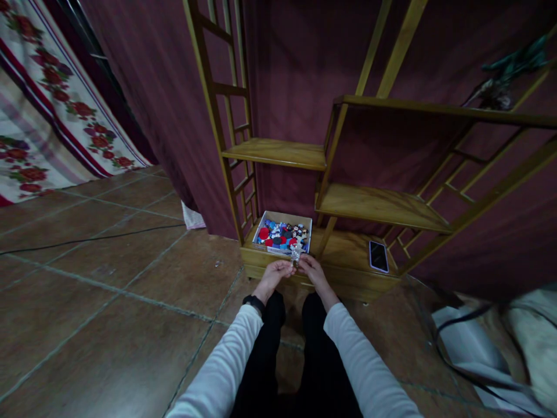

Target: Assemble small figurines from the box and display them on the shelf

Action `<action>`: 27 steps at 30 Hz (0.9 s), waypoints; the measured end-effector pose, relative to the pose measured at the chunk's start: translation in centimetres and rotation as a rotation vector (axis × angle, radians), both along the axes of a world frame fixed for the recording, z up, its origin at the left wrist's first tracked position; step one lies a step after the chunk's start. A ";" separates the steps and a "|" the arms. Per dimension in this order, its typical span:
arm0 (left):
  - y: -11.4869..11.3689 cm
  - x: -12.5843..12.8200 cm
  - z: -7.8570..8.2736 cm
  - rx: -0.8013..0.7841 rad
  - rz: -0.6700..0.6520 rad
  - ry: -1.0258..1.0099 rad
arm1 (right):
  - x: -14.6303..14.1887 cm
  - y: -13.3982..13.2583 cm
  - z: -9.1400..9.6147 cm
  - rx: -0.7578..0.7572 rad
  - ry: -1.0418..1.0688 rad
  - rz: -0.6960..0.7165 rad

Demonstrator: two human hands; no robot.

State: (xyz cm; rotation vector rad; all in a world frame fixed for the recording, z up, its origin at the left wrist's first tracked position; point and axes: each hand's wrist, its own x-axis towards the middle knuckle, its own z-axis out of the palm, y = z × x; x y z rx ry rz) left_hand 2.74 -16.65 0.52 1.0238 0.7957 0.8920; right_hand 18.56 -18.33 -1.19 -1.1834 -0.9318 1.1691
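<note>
Between my two hands is a small clear, shiny piece (296,253), perhaps a plastic wrapper; its kind is too small to make out. My left hand (278,273) pinches its lower left side, fingers closed. From the right, my right hand (312,269) pinches it too. Just beyond my fingers, an open shallow box (261,246) sits on the low wooden shelf. Many small red, blue, white and dark pieces (275,231) fill it.
A phone (378,256) lies on the low shelf to the right. Wooden shelf boards (278,152) rise at stepped heights before a maroon curtain (296,69). A black cable (91,239) crosses the tiled floor at left. A bag with dark straps (535,331) rests at lower right.
</note>
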 end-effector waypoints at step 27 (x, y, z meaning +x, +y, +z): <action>0.3 0.1 -0.4 0.260 0.158 0.206 | -0.7 -0.9 1.8 0.038 -0.006 0.213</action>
